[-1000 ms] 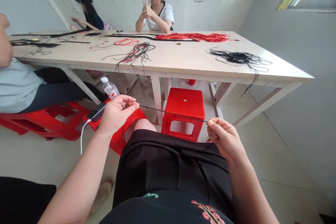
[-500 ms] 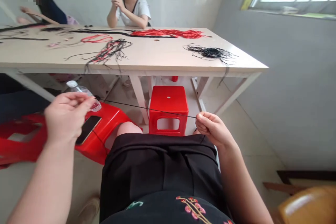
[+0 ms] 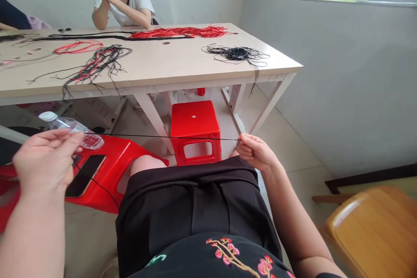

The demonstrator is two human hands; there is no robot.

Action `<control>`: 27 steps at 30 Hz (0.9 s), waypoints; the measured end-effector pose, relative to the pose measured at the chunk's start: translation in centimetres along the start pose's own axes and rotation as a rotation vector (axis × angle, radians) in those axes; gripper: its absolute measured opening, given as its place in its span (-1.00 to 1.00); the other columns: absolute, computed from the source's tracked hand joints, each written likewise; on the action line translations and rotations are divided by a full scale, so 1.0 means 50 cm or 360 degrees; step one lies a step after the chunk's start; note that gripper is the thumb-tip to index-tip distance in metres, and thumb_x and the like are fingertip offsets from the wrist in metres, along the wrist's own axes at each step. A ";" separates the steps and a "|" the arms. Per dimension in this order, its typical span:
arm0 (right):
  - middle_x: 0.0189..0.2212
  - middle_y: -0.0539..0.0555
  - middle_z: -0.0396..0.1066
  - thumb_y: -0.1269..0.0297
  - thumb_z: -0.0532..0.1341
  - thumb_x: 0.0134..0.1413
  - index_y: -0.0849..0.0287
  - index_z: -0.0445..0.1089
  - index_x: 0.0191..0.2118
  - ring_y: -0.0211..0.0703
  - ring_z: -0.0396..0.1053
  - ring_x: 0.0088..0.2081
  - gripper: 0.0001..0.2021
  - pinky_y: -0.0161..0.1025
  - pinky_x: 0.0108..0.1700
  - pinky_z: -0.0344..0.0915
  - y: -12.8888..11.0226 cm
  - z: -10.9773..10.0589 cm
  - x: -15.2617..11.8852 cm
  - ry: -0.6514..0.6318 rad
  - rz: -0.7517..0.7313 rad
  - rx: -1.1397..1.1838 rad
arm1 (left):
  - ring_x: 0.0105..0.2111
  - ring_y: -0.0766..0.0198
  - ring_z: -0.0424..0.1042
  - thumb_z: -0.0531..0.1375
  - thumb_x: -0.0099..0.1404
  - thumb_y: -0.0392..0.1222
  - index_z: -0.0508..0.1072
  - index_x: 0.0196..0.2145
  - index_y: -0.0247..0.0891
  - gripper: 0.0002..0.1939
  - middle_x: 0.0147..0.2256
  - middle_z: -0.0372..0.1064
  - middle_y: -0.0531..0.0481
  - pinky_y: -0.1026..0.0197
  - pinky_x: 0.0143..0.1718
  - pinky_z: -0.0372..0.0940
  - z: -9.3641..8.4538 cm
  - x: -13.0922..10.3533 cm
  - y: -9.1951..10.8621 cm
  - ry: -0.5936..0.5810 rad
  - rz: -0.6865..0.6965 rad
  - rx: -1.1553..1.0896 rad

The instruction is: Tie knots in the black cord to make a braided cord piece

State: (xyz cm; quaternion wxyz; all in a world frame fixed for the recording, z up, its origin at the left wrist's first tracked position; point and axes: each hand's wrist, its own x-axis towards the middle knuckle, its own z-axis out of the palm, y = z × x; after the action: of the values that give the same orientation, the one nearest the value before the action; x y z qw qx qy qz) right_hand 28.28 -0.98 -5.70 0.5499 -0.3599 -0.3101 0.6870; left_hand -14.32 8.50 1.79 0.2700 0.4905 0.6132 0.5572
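Observation:
A thin black cord (image 3: pixel 146 136) runs taut and nearly level above my lap, between my two hands. My left hand (image 3: pixel 48 156) pinches one end of it between thumb and fingers, over the red stool at my left. At the other end, my right hand (image 3: pixel 256 151) is closed on the cord with the thumb pressed on the curled fingers. A loose length of the same dark cord hangs below my left hand and trails across the stool toward my skirt.
A clear bottle (image 3: pixel 93 140) and a phone (image 3: pixel 85 176) lie on the left red stool (image 3: pixel 120 152). Ahead stands another red stool (image 3: pixel 195 117). The table (image 3: pixel 169 63) bears black cords (image 3: pixel 239 53), mixed cords (image 3: pixel 100 58) and red cords (image 3: pixel 182 31). A person sits behind; a wooden chair (image 3: pixel 374 226) stands right.
My view has swung to the right, so the table and stools sit further left. My hands are wider apart, and the cord between them shows longer and more level.

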 end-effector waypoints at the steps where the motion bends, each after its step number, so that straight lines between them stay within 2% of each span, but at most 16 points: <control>1: -0.69 -0.19 -0.12 0.13 0.35 -0.07 0.16 0.11 -0.57 -0.44 -0.25 -0.64 -0.60 -0.45 -0.65 -0.29 0.003 -0.005 -0.002 0.0023 -0.0014 0.0034 | -0.57 0.48 0.31 0.46 -0.19 -0.13 0.35 -0.46 -0.23 -0.61 -0.61 0.36 0.28 0.40 -0.60 0.26 0.005 -0.010 0.010 0.0031 -0.0084 -0.0102; 3: -0.68 -0.18 -0.14 0.14 0.34 -0.04 0.16 0.14 -0.56 -0.42 -0.26 -0.63 -0.63 -0.44 -0.66 -0.30 0.005 -0.016 -0.004 0.0067 -0.0043 0.0095 | -0.56 0.50 0.33 0.46 -0.18 -0.22 0.39 -0.46 -0.25 -0.64 -0.60 0.40 0.28 0.42 -0.56 0.29 0.014 -0.027 0.026 0.0037 -0.0163 -0.0224; 5: -0.67 -0.17 -0.15 0.14 0.33 -0.02 0.16 0.16 -0.56 -0.41 -0.26 -0.63 -0.65 -0.44 -0.68 -0.30 0.003 -0.027 -0.004 0.0098 -0.0051 0.0142 | -0.55 0.52 0.35 0.44 -0.12 -0.24 0.40 -0.43 -0.27 -0.68 -0.58 0.43 0.28 0.45 -0.51 0.30 0.016 -0.037 0.035 -0.0052 -0.0174 -0.0205; 9: -0.66 -0.17 -0.16 0.18 0.31 0.01 0.15 0.19 -0.57 -0.41 -0.25 -0.65 -0.68 -0.46 -0.75 -0.24 -0.013 -0.054 -0.006 0.0185 -0.0029 0.0303 | -0.50 0.51 0.39 0.39 0.00 -0.23 0.39 -0.36 -0.29 -0.72 -0.52 0.46 0.22 0.47 -0.45 0.29 0.002 -0.043 0.037 -0.0387 -0.0201 -0.0155; 10: -0.67 -0.17 -0.14 0.21 0.30 0.02 0.15 0.19 -0.56 -0.42 -0.23 -0.66 -0.69 -0.47 -0.76 -0.20 -0.017 -0.064 -0.007 0.0210 -0.0034 0.0392 | -0.52 0.52 0.37 0.39 0.00 -0.24 0.39 -0.37 -0.30 -0.73 -0.54 0.45 0.20 0.46 -0.47 0.27 -0.003 -0.041 0.035 -0.0414 -0.0189 -0.0181; 13: -0.68 -0.18 -0.06 0.30 0.30 0.03 0.15 0.20 -0.51 -0.45 -0.11 -0.69 -0.75 -0.52 -0.78 -0.05 -0.024 -0.098 -0.009 0.0281 -0.0047 0.0674 | -0.60 0.52 0.31 0.41 -0.11 -0.27 0.40 -0.42 -0.33 -0.70 -0.59 0.41 0.15 0.43 -0.54 0.22 -0.017 -0.035 0.024 -0.0332 -0.0149 -0.0307; 17: -0.70 -0.18 0.05 0.37 0.31 0.00 0.15 0.18 -0.49 -0.46 0.02 -0.71 -0.75 -0.50 -0.79 0.06 -0.022 -0.131 -0.010 0.0373 -0.0027 0.0803 | -0.60 0.48 0.30 0.41 -0.15 -0.30 0.44 -0.43 -0.34 -0.71 -0.55 0.43 0.07 0.37 -0.54 0.20 -0.028 -0.030 0.008 -0.0240 -0.0115 -0.0395; 23: -0.71 -0.18 0.08 0.39 0.33 -0.03 0.14 0.18 -0.48 -0.44 0.07 -0.72 -0.74 -0.48 -0.81 0.10 -0.012 -0.135 -0.009 0.0417 -0.0031 0.0815 | -0.57 0.47 0.32 0.33 -0.05 -0.39 0.46 -0.41 -0.36 -0.81 -0.53 0.44 0.04 0.38 -0.52 0.18 -0.033 -0.032 0.003 -0.0256 -0.0154 -0.0492; 27: -0.71 -0.19 0.09 0.39 0.34 -0.05 0.14 0.17 -0.49 -0.46 0.07 -0.72 -0.72 -0.50 -0.81 0.08 -0.012 -0.132 -0.005 0.0359 -0.0016 0.0794 | -0.59 0.46 0.31 0.31 -0.07 -0.44 0.45 -0.43 -0.38 -0.82 -0.55 0.43 0.03 0.38 -0.54 0.18 -0.028 -0.034 0.012 -0.0209 -0.0142 -0.0534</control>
State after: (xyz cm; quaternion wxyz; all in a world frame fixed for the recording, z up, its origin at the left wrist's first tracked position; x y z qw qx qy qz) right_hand 34.16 -0.88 -8.81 0.6559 -0.2863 -0.0698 0.6949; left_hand -14.73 6.35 2.30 0.4119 0.4462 0.5139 0.6059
